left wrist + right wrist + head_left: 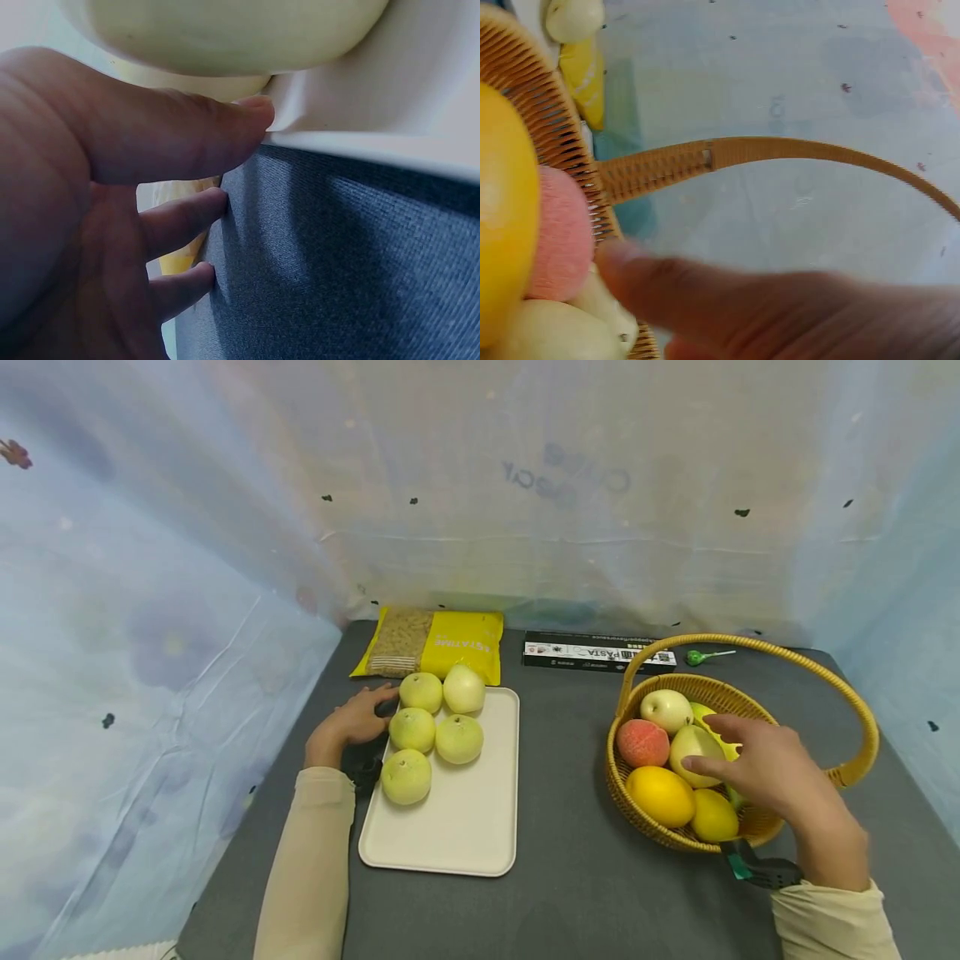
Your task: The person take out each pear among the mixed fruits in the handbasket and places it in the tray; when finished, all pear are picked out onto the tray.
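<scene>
Several pale green round fruits (460, 739) sit on the left and far part of a cream tray (438, 843). My left hand (358, 717) is at the tray's left edge with its fingers extended. In the left wrist view its thumb (202, 135) lies right at the tray's rim, beneath a fruit, while other fingertips reach down to the dark cloth. My right hand (772, 768) hovers over the wicker basket (637, 822), thumb and fingers spread around the side of a pale green fruit (693, 752). A peach (642, 743), a yellow-orange fruit (660, 796) and a lemon (714, 816) lie beside it.
A yellow pasta bag (461, 643) lies behind the tray, and a black-and-white pasta box (592, 652) is to its right. Behind the basket is a small green item with a pale stick (697, 657). The basket's tall handle (757, 645) arches over the right side.
</scene>
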A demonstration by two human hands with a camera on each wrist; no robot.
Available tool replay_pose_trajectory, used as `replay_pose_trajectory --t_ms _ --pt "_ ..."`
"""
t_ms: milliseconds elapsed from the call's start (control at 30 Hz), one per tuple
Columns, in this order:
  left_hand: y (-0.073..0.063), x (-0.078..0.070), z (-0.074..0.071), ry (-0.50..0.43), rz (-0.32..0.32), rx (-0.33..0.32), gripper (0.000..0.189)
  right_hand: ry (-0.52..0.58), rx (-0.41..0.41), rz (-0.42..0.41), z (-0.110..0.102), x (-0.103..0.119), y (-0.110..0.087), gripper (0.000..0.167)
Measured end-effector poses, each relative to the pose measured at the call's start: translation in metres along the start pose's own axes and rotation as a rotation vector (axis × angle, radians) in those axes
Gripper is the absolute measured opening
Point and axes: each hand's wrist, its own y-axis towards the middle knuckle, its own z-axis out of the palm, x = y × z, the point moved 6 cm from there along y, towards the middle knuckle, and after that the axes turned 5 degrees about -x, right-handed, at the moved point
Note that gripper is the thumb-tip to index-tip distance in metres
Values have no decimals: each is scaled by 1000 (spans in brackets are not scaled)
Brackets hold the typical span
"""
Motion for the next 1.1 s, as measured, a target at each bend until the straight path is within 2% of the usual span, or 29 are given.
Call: replay_pose_trajectory --t_ms 267,533,800,933,1100 --pt "2 0 2 18 7 3 67 -73 51 59 20 -12 11 94" --pt "4 2 3 7 2 3 67 -7 40 139 28 -21 11 99" --pt "1 1 1 15 8 3 67 -2 47 107 30 -20 12 97" --pt "1 1 1 11 11 -2 67 17 43 123 30 -20 12 97" --pt "2 2 0 10 16 -5 67 58 -35 119 26 -18 7 93"
